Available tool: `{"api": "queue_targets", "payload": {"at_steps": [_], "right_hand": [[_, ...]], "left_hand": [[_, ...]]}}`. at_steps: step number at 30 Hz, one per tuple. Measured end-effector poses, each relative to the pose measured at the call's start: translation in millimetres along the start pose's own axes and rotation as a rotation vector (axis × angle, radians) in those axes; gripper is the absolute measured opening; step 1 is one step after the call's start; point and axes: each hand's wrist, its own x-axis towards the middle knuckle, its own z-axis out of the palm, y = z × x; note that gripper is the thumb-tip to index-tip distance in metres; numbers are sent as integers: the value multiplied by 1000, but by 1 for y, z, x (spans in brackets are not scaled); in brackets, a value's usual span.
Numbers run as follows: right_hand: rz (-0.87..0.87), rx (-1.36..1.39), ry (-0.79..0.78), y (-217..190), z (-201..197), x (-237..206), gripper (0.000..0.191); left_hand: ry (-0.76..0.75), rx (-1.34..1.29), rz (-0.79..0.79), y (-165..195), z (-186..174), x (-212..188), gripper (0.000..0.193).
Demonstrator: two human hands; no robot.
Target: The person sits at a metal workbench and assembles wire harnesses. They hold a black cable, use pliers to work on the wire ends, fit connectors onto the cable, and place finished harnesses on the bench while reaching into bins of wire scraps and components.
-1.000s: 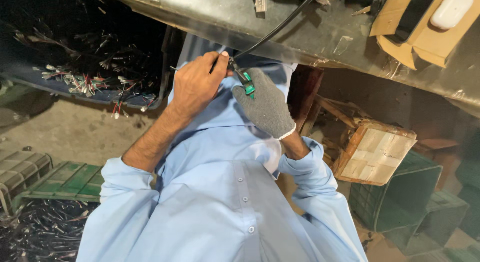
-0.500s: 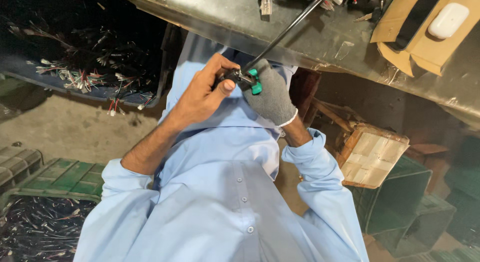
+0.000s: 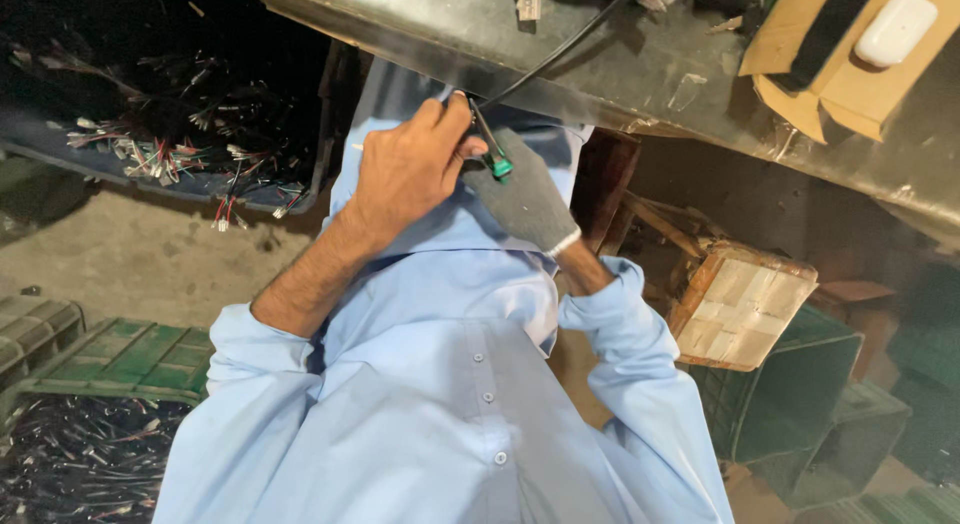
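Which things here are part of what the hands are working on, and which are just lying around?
In hand:
left hand
gloved right hand
black cable
green-tipped part

Lying about:
wire scraps bin
cardboard box
white case
wooden block
green crates

Both forearms are raised before the chest, the bare left hand (image 3: 405, 174) curled in a closed grip against the gloved right hand (image 3: 525, 199), sleeves rolled back.
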Motion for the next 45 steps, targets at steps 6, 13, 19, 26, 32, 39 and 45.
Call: {"api": "queue_targets", "payload": {"at_steps": [6, 13, 19, 26, 32, 39, 45], "right_hand": [[-173, -31, 76, 9, -15, -4, 36], [-294, -29, 100, 10, -28, -16, 33], [-323, -178, 62, 21, -24, -13, 37], [-225, -87, 1, 14, -27, -13, 41], [-373, -221, 192, -10, -48, -23, 38], [-607, -875, 514, -25, -98, 13, 33], [-638, -734, 584, -13, -98, 39, 58]], "left_hand": [[-168, -746, -85, -13, -9, -13, 45], [-150, -1179, 26, -14, 1, -30, 63], [-138, -1115, 86, -13, -2, -28, 65], [-90, -1137, 155, -1, -13, -21, 58], [874, -572, 116, -27, -20, -23, 52], [807, -244, -497, -75, -31, -17, 79], [708, -11, -17, -67, -64, 28, 29]]}}
